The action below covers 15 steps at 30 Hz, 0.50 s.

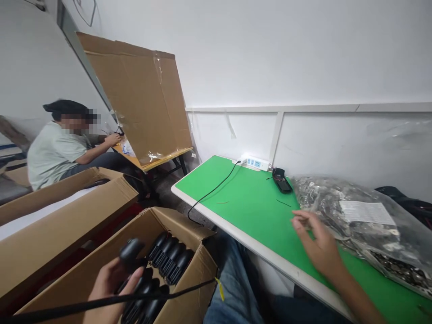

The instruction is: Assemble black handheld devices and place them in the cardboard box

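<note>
Left fingers (132, 280) closed around a black plastic part (131, 251), held above matching parts (171, 260) packed in a cardboard box (189, 229) for easy picking; right fingers (301, 220) loosely open over the green worktop (236, 198), just beside a bulging clear bag of metal parts (367, 229), within easy reach.
</note>
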Tool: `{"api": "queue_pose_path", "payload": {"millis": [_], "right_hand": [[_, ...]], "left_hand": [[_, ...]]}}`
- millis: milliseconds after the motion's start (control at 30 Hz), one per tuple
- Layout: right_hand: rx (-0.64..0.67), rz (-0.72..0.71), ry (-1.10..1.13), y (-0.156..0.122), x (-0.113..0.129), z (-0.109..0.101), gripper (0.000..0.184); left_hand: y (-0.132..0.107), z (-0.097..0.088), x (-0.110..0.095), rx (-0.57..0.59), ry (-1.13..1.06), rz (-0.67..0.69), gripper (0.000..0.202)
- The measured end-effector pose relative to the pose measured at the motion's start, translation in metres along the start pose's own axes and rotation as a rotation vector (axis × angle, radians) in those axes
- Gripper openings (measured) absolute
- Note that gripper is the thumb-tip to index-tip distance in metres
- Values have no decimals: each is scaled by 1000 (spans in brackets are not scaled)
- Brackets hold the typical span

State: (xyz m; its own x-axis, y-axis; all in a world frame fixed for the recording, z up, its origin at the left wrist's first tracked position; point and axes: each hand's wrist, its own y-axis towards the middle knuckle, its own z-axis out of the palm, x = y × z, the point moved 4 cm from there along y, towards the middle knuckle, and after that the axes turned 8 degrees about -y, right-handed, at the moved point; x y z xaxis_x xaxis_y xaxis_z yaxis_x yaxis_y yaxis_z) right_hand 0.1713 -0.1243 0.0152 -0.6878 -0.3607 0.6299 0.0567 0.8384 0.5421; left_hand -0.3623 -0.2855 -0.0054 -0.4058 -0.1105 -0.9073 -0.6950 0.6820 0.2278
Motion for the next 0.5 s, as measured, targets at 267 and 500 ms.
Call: {"api": "queue_pose_path", "payload": {"millis": [267,500], "right_hand": [[-19,-404,-218,-43,65,16,41],[-214,182,-90,-53,-15,-60,44]], "left_hand": [[-82,257,-182,897,-545,78,58],[-178,370,-244,1313,-613,175,60]]}}
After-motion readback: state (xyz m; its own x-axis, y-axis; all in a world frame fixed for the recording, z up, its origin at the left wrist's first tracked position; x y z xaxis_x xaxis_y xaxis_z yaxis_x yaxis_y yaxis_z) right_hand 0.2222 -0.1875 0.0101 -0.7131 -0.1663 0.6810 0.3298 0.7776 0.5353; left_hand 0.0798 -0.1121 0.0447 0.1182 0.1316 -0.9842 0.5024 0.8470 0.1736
